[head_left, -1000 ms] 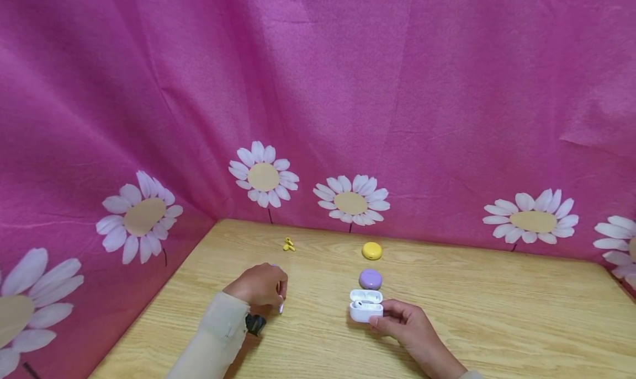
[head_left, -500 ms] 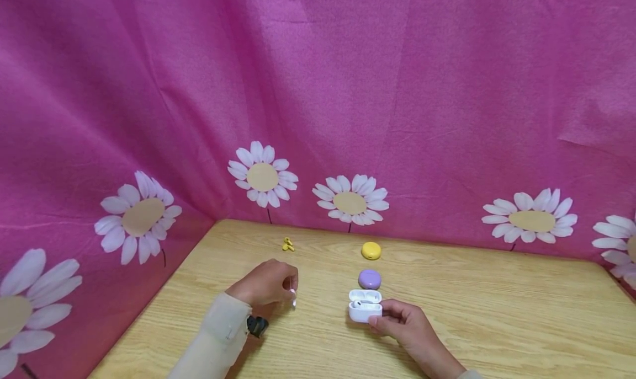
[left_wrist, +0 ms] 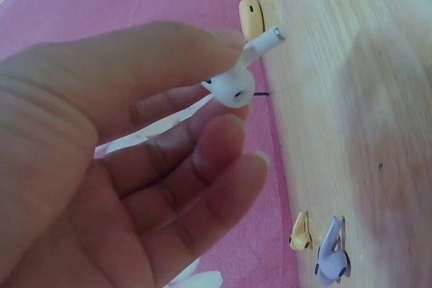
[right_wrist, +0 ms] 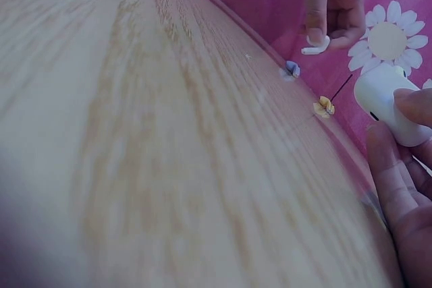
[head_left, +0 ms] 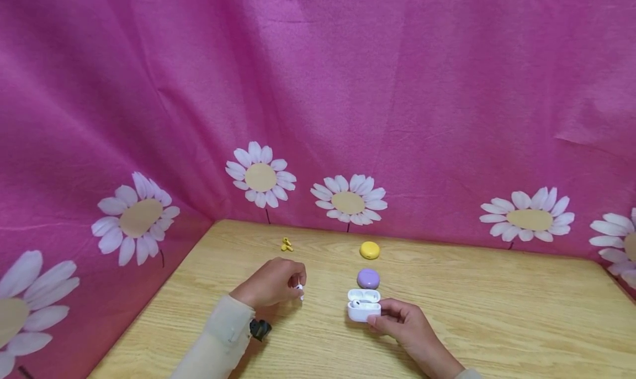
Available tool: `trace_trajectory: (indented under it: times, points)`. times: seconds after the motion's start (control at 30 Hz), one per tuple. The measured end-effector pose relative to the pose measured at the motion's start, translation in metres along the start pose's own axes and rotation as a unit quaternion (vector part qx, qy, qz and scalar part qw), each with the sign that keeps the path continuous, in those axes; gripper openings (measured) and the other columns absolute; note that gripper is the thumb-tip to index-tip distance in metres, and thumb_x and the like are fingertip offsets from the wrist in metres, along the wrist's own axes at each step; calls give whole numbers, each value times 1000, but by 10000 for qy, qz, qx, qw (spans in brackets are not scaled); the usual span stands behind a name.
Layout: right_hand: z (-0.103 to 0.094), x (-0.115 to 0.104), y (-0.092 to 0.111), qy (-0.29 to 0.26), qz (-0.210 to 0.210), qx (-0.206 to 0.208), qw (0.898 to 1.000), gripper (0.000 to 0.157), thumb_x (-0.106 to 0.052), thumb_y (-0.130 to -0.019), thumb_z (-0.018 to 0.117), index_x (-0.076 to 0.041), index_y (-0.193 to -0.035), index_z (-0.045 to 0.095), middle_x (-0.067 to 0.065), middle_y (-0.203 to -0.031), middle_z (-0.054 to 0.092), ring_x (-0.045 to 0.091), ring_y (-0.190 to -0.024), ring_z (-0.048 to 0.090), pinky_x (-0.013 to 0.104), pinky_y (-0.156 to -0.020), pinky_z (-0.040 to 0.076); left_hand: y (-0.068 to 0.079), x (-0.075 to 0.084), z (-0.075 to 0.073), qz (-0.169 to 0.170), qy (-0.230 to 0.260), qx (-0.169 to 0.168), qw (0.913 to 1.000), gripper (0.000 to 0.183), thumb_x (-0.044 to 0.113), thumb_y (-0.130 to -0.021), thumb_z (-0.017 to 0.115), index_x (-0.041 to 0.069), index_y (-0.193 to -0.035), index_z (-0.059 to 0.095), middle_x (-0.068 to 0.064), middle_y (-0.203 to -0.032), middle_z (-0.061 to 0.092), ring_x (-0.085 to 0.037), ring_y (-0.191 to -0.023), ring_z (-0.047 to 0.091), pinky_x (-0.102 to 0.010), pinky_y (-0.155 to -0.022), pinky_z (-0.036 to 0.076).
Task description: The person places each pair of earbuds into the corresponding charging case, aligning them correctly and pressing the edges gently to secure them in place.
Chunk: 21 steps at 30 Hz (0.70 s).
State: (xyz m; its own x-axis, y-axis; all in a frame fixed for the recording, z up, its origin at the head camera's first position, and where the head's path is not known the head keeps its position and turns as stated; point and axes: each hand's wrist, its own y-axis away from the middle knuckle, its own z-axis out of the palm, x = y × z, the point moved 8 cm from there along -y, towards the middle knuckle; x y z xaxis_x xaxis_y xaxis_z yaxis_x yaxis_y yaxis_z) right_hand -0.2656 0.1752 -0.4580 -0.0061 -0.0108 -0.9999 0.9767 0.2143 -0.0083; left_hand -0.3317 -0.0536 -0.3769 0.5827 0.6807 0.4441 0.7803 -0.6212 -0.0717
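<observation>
Between thumb and fingers my left hand (head_left: 275, 282) pinches a white earbud (left_wrist: 233, 87), lifted above the table, its stem pointing away from the palm in the left wrist view. My right hand (head_left: 409, 324) grips a white charging case (head_left: 364, 311) by its right side. The case's lid stands up, and one white earbud (head_left: 356, 303) sits in its left part. Just behind the case lies a round purple case (head_left: 369, 278), with a round yellow case (head_left: 370, 250) farther back. Both of these have their lids down.
Yellow earbuds (head_left: 286, 245) lie on the wooden table (head_left: 477, 307) at the back left. Purple earbuds (left_wrist: 332, 253) are near them in the left wrist view; my left hand hides them from the head view. A pink cloth with daisies (head_left: 422, 103) hangs behind the table.
My left hand has lifted the white earbud and moved right with it, toward the white case. The right hand and the case have stayed in place.
</observation>
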Motion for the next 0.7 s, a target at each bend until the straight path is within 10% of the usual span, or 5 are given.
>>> trace_trajectory:
  times: [0.7]
  points:
    - [0,-2,0,97,-103,18,9999,38,-8,-85,72,14,-113,59,12,-99,67,14,-85,66,31,-77,56,-4,21,-1,296,-122,90,9994,21,15,-83,77,20,-83,56,9,-73,54,-8,-70,49,-23,-62,43]
